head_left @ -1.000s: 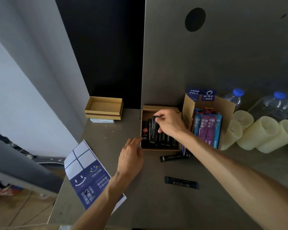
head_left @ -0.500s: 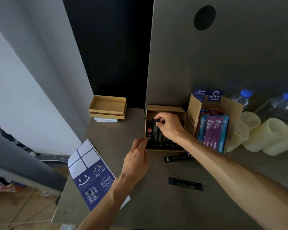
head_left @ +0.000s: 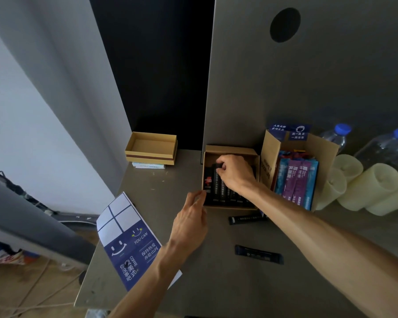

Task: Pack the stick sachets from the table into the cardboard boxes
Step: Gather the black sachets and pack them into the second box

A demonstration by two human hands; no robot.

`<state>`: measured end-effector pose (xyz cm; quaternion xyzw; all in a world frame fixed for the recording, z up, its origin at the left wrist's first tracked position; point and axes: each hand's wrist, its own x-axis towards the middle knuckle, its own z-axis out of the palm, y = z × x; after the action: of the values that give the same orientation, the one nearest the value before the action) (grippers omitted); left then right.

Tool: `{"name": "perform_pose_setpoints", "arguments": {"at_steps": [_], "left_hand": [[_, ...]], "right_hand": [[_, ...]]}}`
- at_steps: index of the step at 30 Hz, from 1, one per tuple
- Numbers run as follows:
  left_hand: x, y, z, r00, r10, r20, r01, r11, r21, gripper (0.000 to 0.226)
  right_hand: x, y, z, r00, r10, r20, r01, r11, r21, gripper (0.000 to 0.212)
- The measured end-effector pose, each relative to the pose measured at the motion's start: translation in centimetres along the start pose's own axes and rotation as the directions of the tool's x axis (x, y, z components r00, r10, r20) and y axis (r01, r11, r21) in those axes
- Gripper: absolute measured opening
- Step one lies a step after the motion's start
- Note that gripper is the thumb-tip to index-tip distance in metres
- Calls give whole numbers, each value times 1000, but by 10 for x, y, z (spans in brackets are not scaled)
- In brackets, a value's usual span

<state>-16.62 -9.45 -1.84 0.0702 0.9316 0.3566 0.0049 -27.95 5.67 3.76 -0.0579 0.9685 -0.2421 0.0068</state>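
A shallow cardboard box (head_left: pixel 230 149) at the table's back holds a row of black stick sachets (head_left: pixel 225 191). My right hand (head_left: pixel 236 172) reaches into it and pinches the top end of one black sachet (head_left: pixel 217 167) near the box's left side. My left hand (head_left: pixel 191 222) touches the box's front left corner with its fingertips. Two more black sachets lie loose on the table, one (head_left: pixel 247 218) just in front of the box and one (head_left: pixel 259 254) nearer to me. A taller open carton (head_left: pixel 326 154) on the right holds blue and purple sachets (head_left: pixel 295 182).
An empty cardboard tray (head_left: pixel 151 146) sits on a thin booklet at the back left. A blue and white leaflet (head_left: pixel 129 242) overhangs the table's left edge. Pale cylinders (head_left: pixel 372 189) and water bottles (head_left: pixel 337 136) crowd the right. A grey panel (head_left: pixel 308 76) rises behind the boxes.
My right hand has lowered the pinched sachet into the box's left part. My left hand has moved forward to the box's front left corner.
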Motion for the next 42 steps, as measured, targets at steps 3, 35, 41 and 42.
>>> {"name": "perform_pose_setpoints", "arguments": {"at_steps": [3, 35, 41, 42], "left_hand": [[-1, 0, 1, 1000, 0, 4, 0, 1000, -18, 52], [-14, 41, 40, 944, -177, 280, 155, 983, 98, 12], [-25, 31, 19, 949, -167, 267, 230, 947, -225, 15], [-26, 30, 16, 952, -176, 252, 248, 923, -295, 15]], "right_hand": [[-5, 2, -3, 1000, 6, 2, -6, 999, 47, 35], [-183, 84, 1, 946, 306, 105, -311, 950, 25, 24], [-179, 60, -15, 931, 308, 196, -362, 719, 593, 13], [-176, 56, -21, 925, 311, 218, -372, 632, 679, 12]]}}
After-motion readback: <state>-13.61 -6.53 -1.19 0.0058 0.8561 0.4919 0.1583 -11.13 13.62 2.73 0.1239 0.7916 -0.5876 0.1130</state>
